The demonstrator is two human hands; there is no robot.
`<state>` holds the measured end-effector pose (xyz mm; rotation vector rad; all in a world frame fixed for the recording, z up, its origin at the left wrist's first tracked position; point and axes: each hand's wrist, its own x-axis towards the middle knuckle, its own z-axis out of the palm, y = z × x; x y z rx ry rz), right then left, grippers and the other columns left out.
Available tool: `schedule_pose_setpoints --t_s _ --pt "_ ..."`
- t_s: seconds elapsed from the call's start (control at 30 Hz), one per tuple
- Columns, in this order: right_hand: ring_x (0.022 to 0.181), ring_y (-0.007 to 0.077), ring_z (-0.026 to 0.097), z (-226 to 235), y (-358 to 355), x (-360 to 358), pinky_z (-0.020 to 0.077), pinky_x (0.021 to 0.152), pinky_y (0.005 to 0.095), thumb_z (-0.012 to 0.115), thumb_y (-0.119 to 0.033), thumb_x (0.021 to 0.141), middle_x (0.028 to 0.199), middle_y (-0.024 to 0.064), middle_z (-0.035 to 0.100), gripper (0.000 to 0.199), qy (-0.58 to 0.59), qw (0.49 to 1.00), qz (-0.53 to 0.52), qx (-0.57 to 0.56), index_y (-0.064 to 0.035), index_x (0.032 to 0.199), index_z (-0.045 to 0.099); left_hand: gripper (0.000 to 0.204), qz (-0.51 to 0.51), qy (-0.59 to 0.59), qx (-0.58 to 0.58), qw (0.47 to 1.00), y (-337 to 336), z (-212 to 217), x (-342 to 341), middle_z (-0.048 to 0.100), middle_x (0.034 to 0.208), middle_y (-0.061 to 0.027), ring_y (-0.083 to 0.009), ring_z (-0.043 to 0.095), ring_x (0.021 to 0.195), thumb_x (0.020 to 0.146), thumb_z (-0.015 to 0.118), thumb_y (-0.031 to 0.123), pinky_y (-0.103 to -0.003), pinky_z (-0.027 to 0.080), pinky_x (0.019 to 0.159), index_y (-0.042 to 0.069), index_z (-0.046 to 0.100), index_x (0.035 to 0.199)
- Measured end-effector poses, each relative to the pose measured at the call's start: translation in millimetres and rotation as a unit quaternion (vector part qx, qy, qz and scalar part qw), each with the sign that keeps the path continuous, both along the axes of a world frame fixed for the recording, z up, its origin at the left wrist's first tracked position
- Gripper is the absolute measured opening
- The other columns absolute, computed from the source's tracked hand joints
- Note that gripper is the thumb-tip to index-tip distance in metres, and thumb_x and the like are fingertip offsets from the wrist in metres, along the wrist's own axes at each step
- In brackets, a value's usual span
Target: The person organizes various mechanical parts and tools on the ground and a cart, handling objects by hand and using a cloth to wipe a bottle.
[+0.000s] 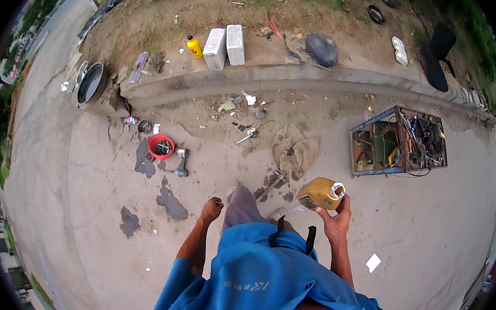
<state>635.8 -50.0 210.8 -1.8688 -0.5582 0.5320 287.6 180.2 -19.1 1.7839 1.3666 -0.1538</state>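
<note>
My right hand is wrapped round the neck end of a gold plastic oil jug, holding it tilted with its uncapped mouth toward me. Scraps of white foil or seal cling to the rim of the mouth. My left hand hangs beside my left knee with its fingers curled in. Whatever it may hold is too small to make out. A hammer lies on the ground between the hands, close to my feet. Just beyond it a crumpled tan sack is spread on the concrete.
To the left sit a red bowl of metal parts and a cordless impact wrench, among dark oil stains. A metal tool cart stands at the right. Along the far curb are a yellow bottle, white blocks and a black basin.
</note>
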Motion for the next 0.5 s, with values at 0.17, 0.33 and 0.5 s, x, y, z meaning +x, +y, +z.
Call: schedule_pose_setpoints --t_s 0.17,0.33,0.5 --pt "0.105 0.0236 0.064 -7 47 -5 0.0486 0.096 0.0365 0.082 -0.005 0.069 0.112 0.0127 0.063 0.064 0.01 1.0 0.011 0.0 -0.0011 0.124 0.049 0.032 -0.014 0.04 -0.003 0.999 5 -41 -70 0.069 0.101 -0.0239 -0.0368 0.067 0.098 0.084 0.067 0.029 -0.042 0.053 0.086 0.003 0.069 0.103" --pt "0.113 0.0237 0.059 -14 118 -4 0.0458 0.1 0.0368 0.078 0.002 0.072 0.122 0.0123 0.058 0.066 0.034 0.997 0.007 0.076 0.0 0.129 0.045 0.033 -0.016 0.092 -0.016 0.996 55 -61 -122 0.069 0.101 -0.0232 -0.0378 0.067 0.097 0.082 0.064 0.032 -0.044 0.053 0.085 0.003 0.071 0.096" --pt "0.124 0.0237 0.052 -19 212 -13 0.0415 0.105 0.0371 0.075 0.003 0.076 0.131 0.0128 0.051 0.069 0.04 0.988 0.028 0.148 0.0009 0.135 0.039 0.037 0.075 0.098 -0.006 0.992 107 -48 -165 0.069 0.1 -0.0244 -0.0379 0.067 0.096 0.084 0.063 0.032 -0.044 0.053 0.083 0.001 0.069 0.103"
